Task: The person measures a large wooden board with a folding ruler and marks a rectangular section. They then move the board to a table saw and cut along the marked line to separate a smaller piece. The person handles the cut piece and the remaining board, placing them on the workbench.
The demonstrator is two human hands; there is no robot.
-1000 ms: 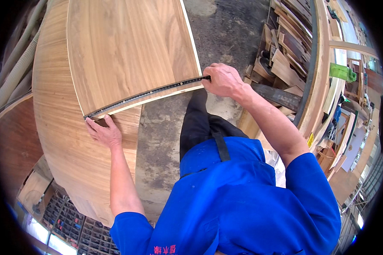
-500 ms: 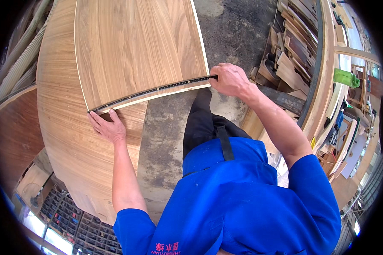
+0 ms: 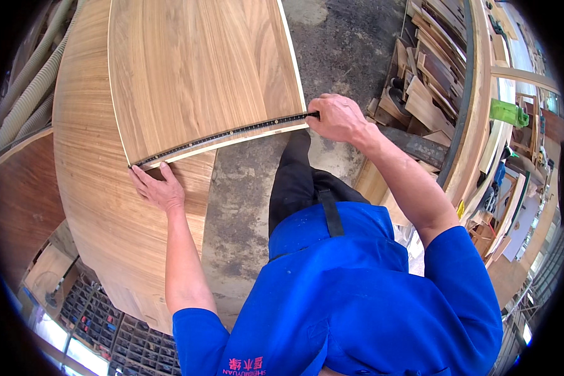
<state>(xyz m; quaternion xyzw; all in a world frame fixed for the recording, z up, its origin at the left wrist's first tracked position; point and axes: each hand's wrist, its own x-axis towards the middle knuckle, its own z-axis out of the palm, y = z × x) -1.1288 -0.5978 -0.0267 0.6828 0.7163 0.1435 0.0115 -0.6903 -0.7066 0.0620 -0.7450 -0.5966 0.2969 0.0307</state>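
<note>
A light-brown wood panel point(image 3: 200, 69) with pale edges lies in front of me. Along its near edge stretches a black tape measure point(image 3: 232, 133) with small markings. At the panel's near left corner, my left hand point(image 3: 161, 190) holds the tape's end with its fingertips, the thumb apart against the panel's edge. My right hand point(image 3: 337, 119) is closed around the tape's other end at the near right corner; its curled fingers hide most of what they grip. Beneath the panel is a larger wood-grained surface point(image 3: 100, 207).
Offcuts of wood point(image 3: 426, 103) are heaped in a bin on the right, behind a metal rail. Grey concrete floor point(image 3: 232, 207) shows between the wood surface and my legs. Ribbed hoses point(image 3: 28, 100) run at the far left. A compartmented rack point(image 3: 106, 319) stands at lower left.
The panel and the tape appear shifted very slightly left in the view. Both hands keep the same grip and place on the tape.
</note>
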